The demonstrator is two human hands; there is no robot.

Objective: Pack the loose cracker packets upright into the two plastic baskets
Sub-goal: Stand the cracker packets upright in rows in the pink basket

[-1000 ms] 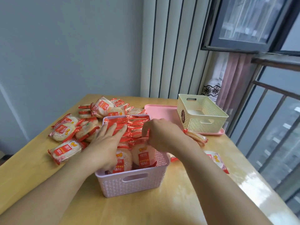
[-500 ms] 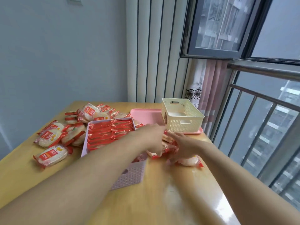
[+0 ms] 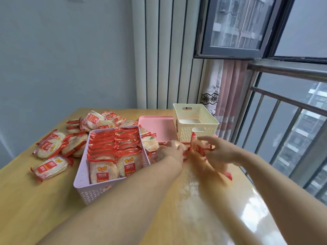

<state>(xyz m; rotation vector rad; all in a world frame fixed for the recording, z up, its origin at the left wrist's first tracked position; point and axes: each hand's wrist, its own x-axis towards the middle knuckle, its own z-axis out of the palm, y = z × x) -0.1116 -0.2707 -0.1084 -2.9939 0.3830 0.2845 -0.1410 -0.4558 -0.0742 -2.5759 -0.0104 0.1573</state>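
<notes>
Near edge: bare wooden table (image 3: 159, 218), both forearms reaching across it. Left of the arms, the pink basket (image 3: 92, 188) is nearly full, two rows of red-topped cracker packets (image 3: 113, 142) standing upright, the nearest pair face-on. Just right of that basket, the left hand (image 3: 168, 152) rests palm-down on a loose packet (image 3: 178, 145) lying on the table; fingers curl over it, though whether they grip or only press I cannot tell through the blur. Right hand (image 3: 217, 151), just beside, pinches a red-and-white packet (image 3: 200, 147) between thumb and fingers, lifted off the surface and tilted. Step in hand, as I judge: gathering the right-side strays for packing. Done well, each packet should be taken by its edges, not squeezed flat, since the crackers likely snap; turn it red seal up before it goes in. Further off, the cream basket (image 3: 196, 126) sits empty on a pink tray (image 3: 155, 128), the sensible destination, being just beyond both hands. Far left, a heap of loose packets (image 3: 53, 147) waits on the table.
</notes>
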